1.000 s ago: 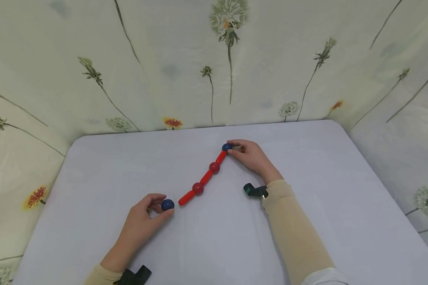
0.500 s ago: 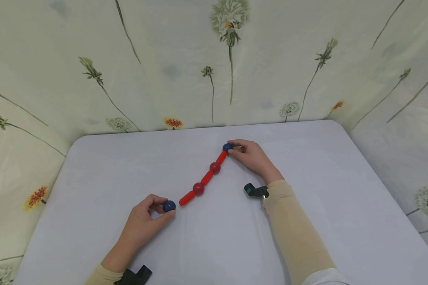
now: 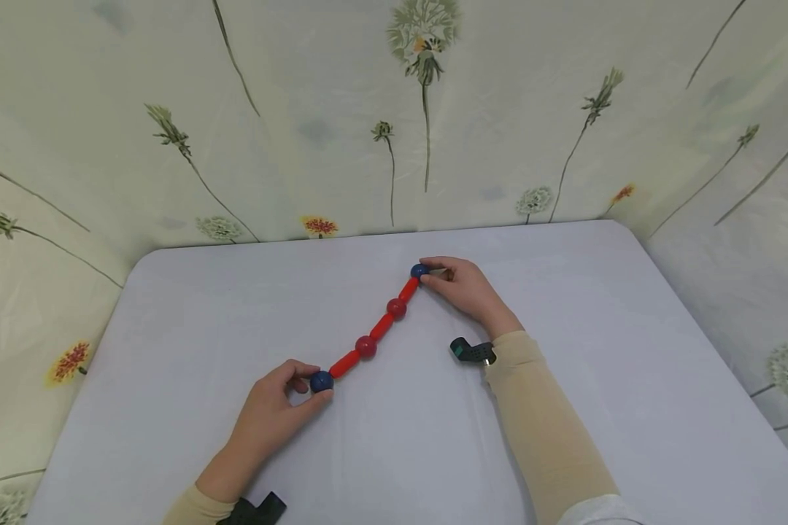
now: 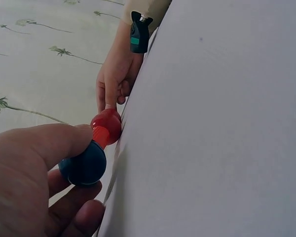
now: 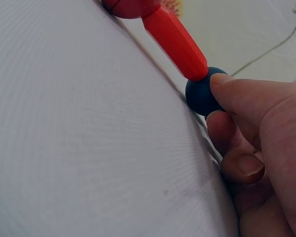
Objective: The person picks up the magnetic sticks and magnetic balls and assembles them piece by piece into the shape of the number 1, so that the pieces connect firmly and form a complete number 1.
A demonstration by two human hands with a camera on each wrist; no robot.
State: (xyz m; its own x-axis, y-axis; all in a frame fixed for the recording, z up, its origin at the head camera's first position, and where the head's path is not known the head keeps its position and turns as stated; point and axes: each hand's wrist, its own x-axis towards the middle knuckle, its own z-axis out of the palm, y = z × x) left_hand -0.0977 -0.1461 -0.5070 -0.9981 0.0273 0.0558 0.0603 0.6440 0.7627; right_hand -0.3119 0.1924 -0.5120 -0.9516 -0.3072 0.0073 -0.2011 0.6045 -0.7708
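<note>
A slanting chain of red rods and balls lies on the white table, with a blue ball at either end. Three red rods alternate with two red balls; the nearest rod [image 3: 345,364] meets the near blue ball [image 3: 322,381]. My left hand [image 3: 269,417] pinches that ball between thumb and fingers, as the left wrist view also shows. At the far end my right hand [image 3: 468,293] pinches the other blue ball [image 5: 202,94], which touches the end of a red rod [image 5: 176,42]. Between them sit the lower red ball [image 3: 366,346] and the upper red ball [image 3: 397,308].
The white-covered table [image 3: 538,277] has rounded far corners. A flower-printed curtain [image 3: 315,131] hangs behind it and along the sides. Dark wrist-worn devices show at the right wrist [image 3: 471,351] and at the left wrist [image 3: 255,509].
My left hand has moved slightly to the right with its blue ball, and the gap between that ball and the nearest red rod has closed. The right hand has stayed in place.
</note>
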